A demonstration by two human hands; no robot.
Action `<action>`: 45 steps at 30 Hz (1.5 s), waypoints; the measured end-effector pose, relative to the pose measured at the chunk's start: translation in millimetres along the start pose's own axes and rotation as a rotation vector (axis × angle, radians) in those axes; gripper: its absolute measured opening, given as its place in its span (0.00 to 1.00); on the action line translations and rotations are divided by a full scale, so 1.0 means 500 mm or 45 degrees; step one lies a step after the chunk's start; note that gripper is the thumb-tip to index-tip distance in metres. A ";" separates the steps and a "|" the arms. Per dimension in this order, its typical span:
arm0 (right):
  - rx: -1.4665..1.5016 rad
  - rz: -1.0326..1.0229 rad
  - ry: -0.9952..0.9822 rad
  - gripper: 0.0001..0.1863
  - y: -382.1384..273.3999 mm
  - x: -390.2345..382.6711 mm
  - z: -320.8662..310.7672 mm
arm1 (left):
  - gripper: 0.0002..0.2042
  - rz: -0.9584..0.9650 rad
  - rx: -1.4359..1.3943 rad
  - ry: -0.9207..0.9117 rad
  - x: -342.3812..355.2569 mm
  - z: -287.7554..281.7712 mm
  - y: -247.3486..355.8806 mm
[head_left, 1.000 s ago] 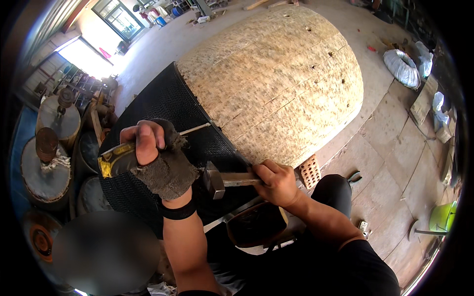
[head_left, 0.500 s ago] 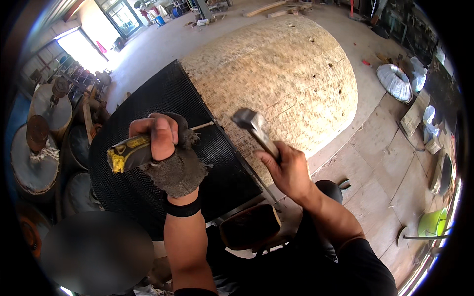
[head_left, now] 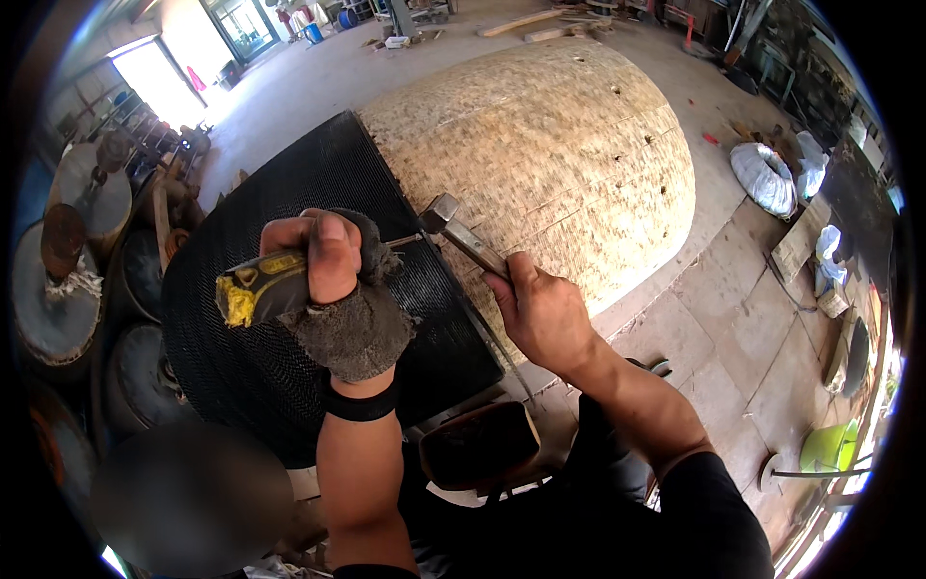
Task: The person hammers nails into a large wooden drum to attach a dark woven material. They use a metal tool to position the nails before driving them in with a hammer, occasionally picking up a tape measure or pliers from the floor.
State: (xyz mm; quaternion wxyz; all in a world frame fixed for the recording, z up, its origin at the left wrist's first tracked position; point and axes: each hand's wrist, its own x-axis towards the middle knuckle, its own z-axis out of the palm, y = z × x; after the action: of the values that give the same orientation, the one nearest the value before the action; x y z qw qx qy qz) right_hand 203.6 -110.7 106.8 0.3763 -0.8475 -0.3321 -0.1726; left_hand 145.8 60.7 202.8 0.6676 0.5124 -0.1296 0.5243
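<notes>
My left hand (head_left: 333, 261), partly covered by a frayed grey wrap, grips a screwdriver-like tool with a black and yellow handle (head_left: 265, 289). Its thin shaft (head_left: 400, 240) points right, over the black sheet's edge. Closed around a hammer's handle is my right hand (head_left: 550, 314). The hammer's metal head (head_left: 440, 210) is at the shaft's tip; contact cannot be made out for certain. Beneath both hands lies a large rounded body, its left part covered by a ribbed black sheet (head_left: 280, 183) and its right part a speckled tan surface (head_left: 540, 125) with several small holes.
Several drums with round lids (head_left: 48, 309) crowd the left side. A brown, open-topped box-like thing (head_left: 479, 446) is just in front of me. On the floor at right are a white wrapped coil (head_left: 762, 179), pliers (head_left: 660, 368) and a green bucket (head_left: 828, 446).
The hammer has swung left and its head now meets the shaft's tip in the picture. My left hand with the tool has shifted only slightly.
</notes>
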 end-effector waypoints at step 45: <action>0.037 -0.023 0.083 0.16 -0.009 -0.012 -0.005 | 0.10 -0.040 0.062 0.202 0.002 0.025 -0.016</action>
State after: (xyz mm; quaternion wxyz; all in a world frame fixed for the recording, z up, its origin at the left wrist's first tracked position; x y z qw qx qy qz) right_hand 196.0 -113.0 107.7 0.3975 -0.8329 -0.3299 -0.1986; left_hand 157.2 51.4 204.7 0.6714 0.4873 -0.0555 0.5555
